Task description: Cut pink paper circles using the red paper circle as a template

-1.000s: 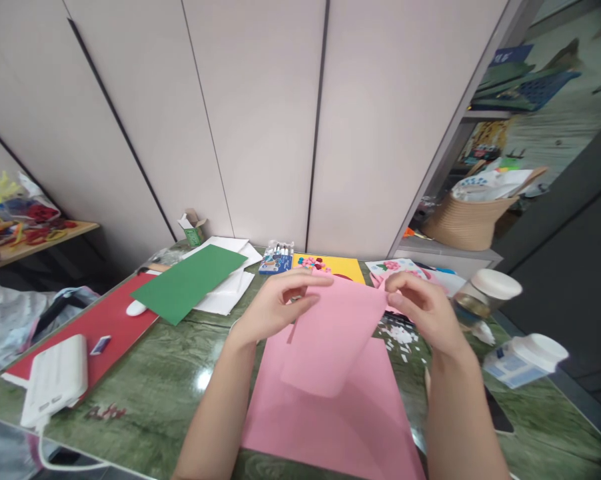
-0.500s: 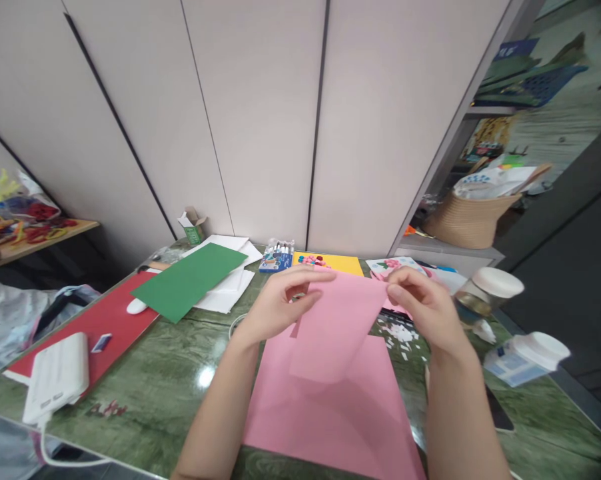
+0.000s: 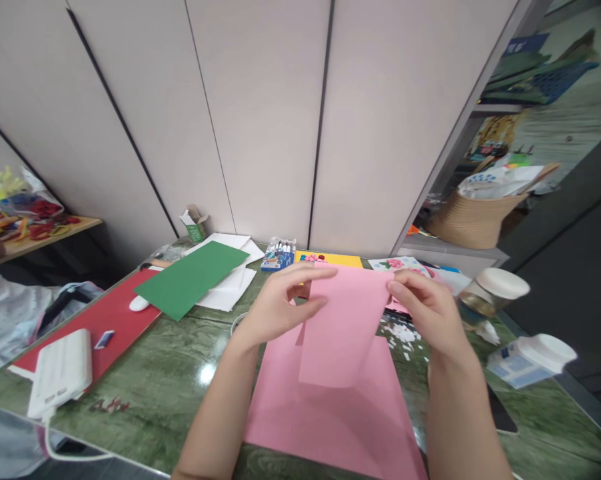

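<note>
A strip of pink paper [image 3: 343, 333] hangs between my hands, its top edge raised and its lower part over a larger pink sheet [image 3: 325, 427] on the table. My left hand [image 3: 285, 300] pinches the strip's upper left side between thumb and fingers. At the upper right corner, my right hand [image 3: 423, 303] grips the paper with thumb and forefinger. The strip seems folded, with another edge showing behind it on the left.
Green paper [image 3: 193, 277] lies over white sheets [image 3: 228, 293] and red card [image 3: 125, 333] at left, beside a white power bank [image 3: 63, 370]. A marker pack [image 3: 279, 255] stands behind. White scraps [image 3: 403, 333], a jar [image 3: 495, 293] and a white bottle [image 3: 530, 360] are at right.
The pink strip's lower end has swung slightly right and now hangs straighter. Both hands keep their hold, with the right hand shifted a little to the right.
</note>
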`<action>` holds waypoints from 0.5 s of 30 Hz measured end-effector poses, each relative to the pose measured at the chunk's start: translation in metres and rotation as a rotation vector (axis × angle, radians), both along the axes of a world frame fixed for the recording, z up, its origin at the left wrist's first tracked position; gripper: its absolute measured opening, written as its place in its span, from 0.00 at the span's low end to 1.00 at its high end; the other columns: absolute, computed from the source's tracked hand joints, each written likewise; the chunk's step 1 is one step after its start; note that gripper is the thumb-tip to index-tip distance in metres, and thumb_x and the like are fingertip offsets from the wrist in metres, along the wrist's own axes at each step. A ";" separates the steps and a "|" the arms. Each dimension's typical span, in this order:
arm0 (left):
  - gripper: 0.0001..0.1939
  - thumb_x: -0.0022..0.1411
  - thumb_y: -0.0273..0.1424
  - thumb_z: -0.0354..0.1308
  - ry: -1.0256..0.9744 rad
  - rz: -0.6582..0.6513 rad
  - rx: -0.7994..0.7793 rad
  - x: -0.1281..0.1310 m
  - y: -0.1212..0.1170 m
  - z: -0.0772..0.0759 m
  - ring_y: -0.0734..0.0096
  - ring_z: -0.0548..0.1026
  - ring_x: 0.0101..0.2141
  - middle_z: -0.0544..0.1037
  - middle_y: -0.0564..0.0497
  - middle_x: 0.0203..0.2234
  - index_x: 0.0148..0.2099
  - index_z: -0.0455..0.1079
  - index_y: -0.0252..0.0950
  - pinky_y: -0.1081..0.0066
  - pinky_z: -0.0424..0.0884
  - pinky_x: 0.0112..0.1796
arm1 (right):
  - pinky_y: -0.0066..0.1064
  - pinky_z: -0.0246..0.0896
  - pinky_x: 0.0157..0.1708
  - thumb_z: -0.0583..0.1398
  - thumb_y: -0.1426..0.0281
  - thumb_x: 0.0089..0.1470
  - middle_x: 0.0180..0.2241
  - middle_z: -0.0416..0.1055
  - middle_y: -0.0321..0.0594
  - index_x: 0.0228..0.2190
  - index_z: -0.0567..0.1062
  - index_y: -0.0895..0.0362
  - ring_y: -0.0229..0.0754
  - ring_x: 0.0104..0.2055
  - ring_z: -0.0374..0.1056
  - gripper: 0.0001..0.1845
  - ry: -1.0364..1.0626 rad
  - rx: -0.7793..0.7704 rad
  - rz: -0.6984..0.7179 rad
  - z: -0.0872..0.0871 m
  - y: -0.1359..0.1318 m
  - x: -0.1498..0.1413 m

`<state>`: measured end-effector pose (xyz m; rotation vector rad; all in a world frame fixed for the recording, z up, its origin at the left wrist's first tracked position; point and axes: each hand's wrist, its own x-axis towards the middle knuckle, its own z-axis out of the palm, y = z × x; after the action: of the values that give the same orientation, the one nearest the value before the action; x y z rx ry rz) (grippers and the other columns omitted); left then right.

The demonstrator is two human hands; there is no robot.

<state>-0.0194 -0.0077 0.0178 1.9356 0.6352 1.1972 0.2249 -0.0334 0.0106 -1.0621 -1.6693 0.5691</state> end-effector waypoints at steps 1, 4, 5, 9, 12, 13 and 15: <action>0.18 0.54 0.25 0.58 0.008 0.003 0.004 0.000 -0.001 0.000 0.70 0.69 0.38 0.71 0.45 0.44 0.49 0.71 0.41 0.73 0.70 0.31 | 0.28 0.54 0.27 0.56 0.66 0.56 0.21 0.62 0.35 0.21 0.67 0.56 0.37 0.25 0.59 0.14 -0.006 -0.007 0.010 0.000 0.000 0.001; 0.18 0.54 0.25 0.58 0.029 0.006 0.018 0.001 -0.002 0.001 0.68 0.69 0.40 0.70 0.45 0.44 0.48 0.71 0.41 0.72 0.71 0.31 | 0.28 0.54 0.27 0.55 0.65 0.56 0.22 0.61 0.35 0.21 0.67 0.56 0.37 0.26 0.58 0.14 -0.007 -0.023 0.028 0.000 0.000 0.003; 0.18 0.54 0.25 0.58 0.034 0.003 0.023 0.001 -0.003 0.001 0.68 0.69 0.40 0.70 0.45 0.44 0.48 0.71 0.41 0.72 0.71 0.31 | 0.28 0.53 0.26 0.55 0.64 0.56 0.22 0.61 0.35 0.22 0.67 0.56 0.37 0.26 0.58 0.14 0.000 -0.020 0.030 0.000 0.001 0.002; 0.19 0.54 0.24 0.58 0.038 -0.021 0.047 0.003 -0.003 0.002 0.69 0.70 0.40 0.71 0.46 0.43 0.48 0.70 0.41 0.72 0.71 0.32 | 0.27 0.50 0.24 0.55 0.64 0.57 0.19 0.58 0.33 0.18 0.64 0.56 0.36 0.24 0.55 0.18 0.068 0.027 0.017 -0.004 0.004 -0.002; 0.19 0.54 0.24 0.58 0.054 -0.019 0.049 0.004 -0.004 0.003 0.69 0.70 0.40 0.71 0.46 0.44 0.49 0.70 0.41 0.72 0.71 0.32 | 0.28 0.48 0.22 0.55 0.64 0.57 0.18 0.55 0.32 0.16 0.62 0.57 0.35 0.22 0.52 0.20 0.138 0.029 0.017 -0.008 0.006 -0.005; 0.19 0.54 0.24 0.58 0.062 -0.014 0.050 0.004 -0.005 0.003 0.68 0.70 0.40 0.71 0.46 0.44 0.49 0.70 0.41 0.72 0.71 0.32 | 0.28 0.47 0.22 0.55 0.63 0.57 0.18 0.54 0.32 0.16 0.61 0.57 0.35 0.22 0.52 0.20 0.147 0.021 0.012 -0.008 0.006 -0.005; 0.19 0.54 0.24 0.58 0.078 -0.003 0.057 0.004 -0.006 0.004 0.68 0.70 0.41 0.71 0.46 0.44 0.50 0.69 0.41 0.72 0.72 0.32 | 0.27 0.46 0.20 0.55 0.62 0.56 0.18 0.54 0.32 0.16 0.61 0.57 0.34 0.21 0.51 0.20 0.146 -0.001 -0.013 -0.009 0.005 -0.006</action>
<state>-0.0152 -0.0135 0.0220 2.0382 0.6447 1.1542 0.2187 -0.0280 0.0019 -1.0080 -1.5341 0.6240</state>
